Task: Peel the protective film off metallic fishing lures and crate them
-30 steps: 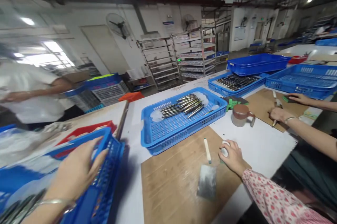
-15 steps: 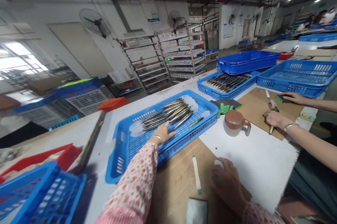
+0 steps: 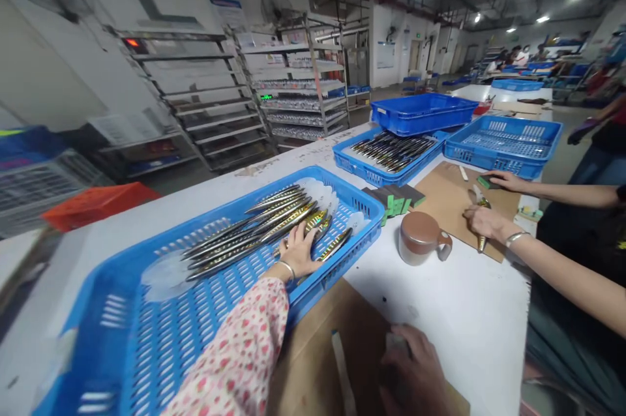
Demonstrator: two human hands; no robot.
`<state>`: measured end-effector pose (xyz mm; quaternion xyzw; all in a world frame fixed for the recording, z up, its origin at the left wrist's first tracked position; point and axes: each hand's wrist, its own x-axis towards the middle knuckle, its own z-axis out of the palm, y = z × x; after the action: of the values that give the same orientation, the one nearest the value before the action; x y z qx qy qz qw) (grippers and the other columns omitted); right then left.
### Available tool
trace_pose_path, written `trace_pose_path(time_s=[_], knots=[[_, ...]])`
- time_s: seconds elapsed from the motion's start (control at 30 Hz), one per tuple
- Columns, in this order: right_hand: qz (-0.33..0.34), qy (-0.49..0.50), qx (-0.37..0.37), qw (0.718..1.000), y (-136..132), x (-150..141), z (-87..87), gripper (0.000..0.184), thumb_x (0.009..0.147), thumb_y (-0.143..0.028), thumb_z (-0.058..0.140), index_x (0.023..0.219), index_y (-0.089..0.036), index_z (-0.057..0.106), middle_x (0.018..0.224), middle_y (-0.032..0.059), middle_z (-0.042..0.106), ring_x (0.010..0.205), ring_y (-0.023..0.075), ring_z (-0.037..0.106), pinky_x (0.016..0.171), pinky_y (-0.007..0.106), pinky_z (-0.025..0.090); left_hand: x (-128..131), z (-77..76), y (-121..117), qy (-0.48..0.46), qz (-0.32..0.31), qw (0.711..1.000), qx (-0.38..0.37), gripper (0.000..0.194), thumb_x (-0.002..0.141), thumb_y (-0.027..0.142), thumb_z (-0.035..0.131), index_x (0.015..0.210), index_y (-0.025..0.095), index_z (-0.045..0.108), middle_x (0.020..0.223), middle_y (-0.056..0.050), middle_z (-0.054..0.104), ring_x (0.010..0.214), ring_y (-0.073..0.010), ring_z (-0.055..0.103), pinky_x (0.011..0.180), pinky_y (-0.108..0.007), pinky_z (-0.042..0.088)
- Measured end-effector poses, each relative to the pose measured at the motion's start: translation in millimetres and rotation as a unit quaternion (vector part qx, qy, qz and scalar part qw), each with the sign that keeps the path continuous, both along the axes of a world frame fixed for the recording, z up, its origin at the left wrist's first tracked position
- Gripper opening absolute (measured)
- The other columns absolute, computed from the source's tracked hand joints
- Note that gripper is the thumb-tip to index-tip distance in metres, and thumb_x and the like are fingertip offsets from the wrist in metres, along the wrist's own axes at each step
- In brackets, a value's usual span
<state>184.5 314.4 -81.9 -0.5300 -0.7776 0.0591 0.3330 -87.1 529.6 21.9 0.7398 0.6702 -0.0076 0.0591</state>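
My left hand (image 3: 297, 254), in a pink-and-white patterned sleeve, reaches into a blue slotted basket (image 3: 110, 302). Its fingers are spread and touch a gold fish-shaped lure (image 3: 317, 222); the thumb lies near another dark, gold-striped lure (image 3: 336, 245). To the left, several slim dark lures (image 3: 254, 230) lie side by side on whitish plastic. Low in the view, my right hand (image 3: 415, 367) is blurred and closed around a small pale-grey block (image 3: 396, 343), mostly hidden by the fingers. A whitish strip (image 3: 343, 370) lies beside it on brown board (image 3: 313, 344).
A brown-lidded mug (image 3: 418, 238) and dark blocks with green ends (image 3: 395, 201) stand right of the basket. At the right, a co-worker's hands (image 3: 489, 220) hold a lure and a green-edged block on cardboard. Behind are more blue baskets (image 3: 503, 139) and metal racks (image 3: 293, 83).
The view has swung right and closer to the basket. My left hand has moved from the basket's near edge onto the gold lure, fingers spreading. My right hand stays closed low on the right.
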Motion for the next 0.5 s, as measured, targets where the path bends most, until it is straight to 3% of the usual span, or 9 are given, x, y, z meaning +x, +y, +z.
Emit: trace_pose_path(time_s=[0.13,0.23,0.3,0.4,0.5], knots=[[-0.005,-0.006,-0.015,1.000,-1,-1,9.0,0.033,0.057,-0.023,0.066,0.089,-0.028,0.060,0.128,0.0030,0.050,0.117,0.0319,0.048,0.090,0.040,0.043,0,5.7,-6,0.007,-0.081,0.997,-0.005,0.069,0.069,0.044,0.063,0.134,0.029,0.044,0.147,-0.010,0.032,0.135,-0.0320,0.028,0.107,-0.053,0.029],[0.004,-0.011,-0.023,1.000,-2,-1,12.6,0.035,0.056,-0.022,0.065,0.090,-0.029,0.061,0.127,0.0023,0.050,0.117,0.0312,0.048,0.089,0.039,0.043,4,9.1,-8,0.021,-0.080,0.996,0.028,0.075,0.065,0.044,0.066,0.134,0.027,0.043,0.150,-0.011,0.027,0.136,-0.0343,0.024,0.108,-0.055,0.026],[0.009,-0.010,-0.025,1.000,-2,-1,13.1,0.037,0.056,-0.019,0.063,0.091,-0.029,0.061,0.128,0.0020,0.050,0.116,0.0306,0.048,0.089,0.038,0.044,6,9.5,-8,0.020,-0.057,0.997,0.043,0.089,0.062,0.046,0.068,0.141,0.023,0.034,0.153,-0.014,0.018,0.138,-0.0369,0.018,0.108,-0.058,0.024],[0.014,-0.004,-0.023,1.000,-1,1,11.7,0.037,0.055,-0.017,0.062,0.090,-0.029,0.061,0.128,0.0017,0.050,0.116,0.0299,0.049,0.088,0.038,0.045,0,6.1,-4,0.003,0.025,0.999,0.022,0.108,0.059,0.054,0.068,0.147,0.020,0.016,0.155,-0.018,0.010,0.139,-0.0414,0.014,0.104,-0.063,0.027],[0.031,-0.005,-0.028,0.999,4,5,8.0,0.038,0.057,-0.021,0.067,0.093,-0.030,0.062,0.129,0.0017,0.050,0.115,0.0295,0.049,0.087,0.037,0.046,-19,-2.0,3,-0.009,0.069,0.998,0.009,0.114,0.059,0.065,0.064,0.148,0.020,0.007,0.151,-0.024,0.019,0.135,-0.0442,0.026,0.098,-0.064,0.034]])
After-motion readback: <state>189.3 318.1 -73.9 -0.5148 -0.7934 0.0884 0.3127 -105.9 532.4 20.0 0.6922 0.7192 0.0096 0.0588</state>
